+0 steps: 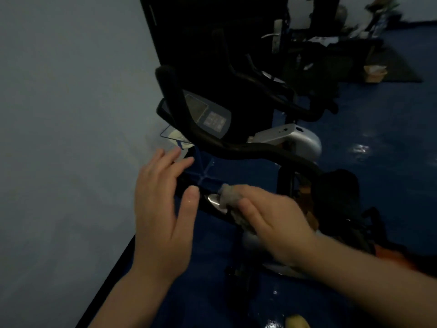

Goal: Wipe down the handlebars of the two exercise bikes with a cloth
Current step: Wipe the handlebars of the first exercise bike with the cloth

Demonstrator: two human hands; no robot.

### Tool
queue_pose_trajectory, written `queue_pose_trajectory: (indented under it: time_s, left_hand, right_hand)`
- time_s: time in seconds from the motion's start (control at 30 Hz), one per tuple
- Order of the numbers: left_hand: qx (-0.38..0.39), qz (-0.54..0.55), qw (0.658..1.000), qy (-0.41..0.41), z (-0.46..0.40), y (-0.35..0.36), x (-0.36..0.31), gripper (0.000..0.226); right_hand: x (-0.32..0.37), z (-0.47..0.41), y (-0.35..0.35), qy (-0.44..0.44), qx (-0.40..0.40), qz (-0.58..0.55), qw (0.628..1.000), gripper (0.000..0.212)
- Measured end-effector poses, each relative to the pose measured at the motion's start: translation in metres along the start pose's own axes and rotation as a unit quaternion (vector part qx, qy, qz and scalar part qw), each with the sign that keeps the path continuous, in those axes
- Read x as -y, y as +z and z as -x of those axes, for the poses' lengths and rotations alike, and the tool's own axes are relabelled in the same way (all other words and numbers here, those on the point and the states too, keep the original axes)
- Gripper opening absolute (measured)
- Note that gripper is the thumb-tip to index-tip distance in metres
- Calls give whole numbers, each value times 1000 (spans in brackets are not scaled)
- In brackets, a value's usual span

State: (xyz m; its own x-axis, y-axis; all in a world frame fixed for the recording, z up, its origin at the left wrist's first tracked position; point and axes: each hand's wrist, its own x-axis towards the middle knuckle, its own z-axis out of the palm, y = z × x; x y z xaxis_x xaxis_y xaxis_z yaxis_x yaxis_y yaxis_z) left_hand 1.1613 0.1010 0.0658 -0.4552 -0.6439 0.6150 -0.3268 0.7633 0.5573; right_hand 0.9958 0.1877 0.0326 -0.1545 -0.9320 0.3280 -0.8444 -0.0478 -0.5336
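Two bare forearms reach from the near edge toward the near exercise bike's handlebar (248, 151): the left hand (163, 209) hovers with fingers spread and holds nothing, apparently ready to steady the bar, while the right hand (272, 223) curls around a grey cloth (230, 197) pressed on the near grip beside its metal sensor plate (215, 201). Farther off, the console (210, 114) sits between the bar's arms and a second bike's handlebar (272, 91) waits in the dim far right, seemingly not yet wiped, above the blue floor (378, 174).
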Motion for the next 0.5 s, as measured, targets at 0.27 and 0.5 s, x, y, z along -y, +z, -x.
queue_pose_trajectory:
  time_s: [0.27,0.5]
  left_hand:
    - [116,-325,916,203,-10,32,7,39]
    - [28,-344,903,256,-13,39,17,40]
  right_hand:
    - [-1,17,35,48,-261,20,964,38]
    - [-12,22,29,-15,-252,32,967,42]
